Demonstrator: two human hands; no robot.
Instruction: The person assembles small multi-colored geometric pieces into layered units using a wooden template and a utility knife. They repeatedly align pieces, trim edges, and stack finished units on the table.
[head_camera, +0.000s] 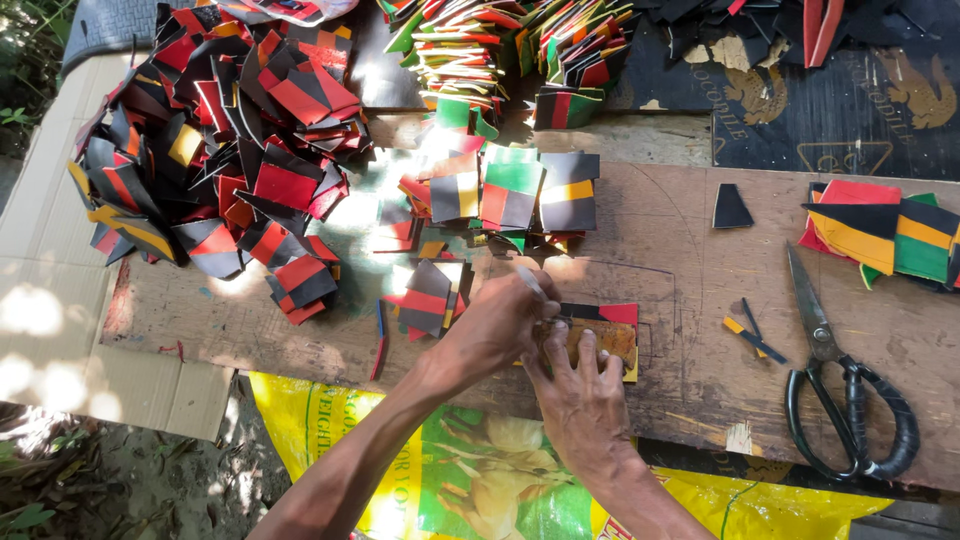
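- Your left hand is curled into a loose fist, knuckles up, arm reaching in from the lower left.
- Your right hand lies flat, fingers spread forward, touching your left hand.

head view | from above, facing steeply down | near the wooden board | single view

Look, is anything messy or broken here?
The big pile of red, black and yellow pieces spills off the wooden board onto the cardboard. Thin offcuts lie loose by the scissors. Both hands, left hand and right hand, press a brown template. Nothing looks broken.
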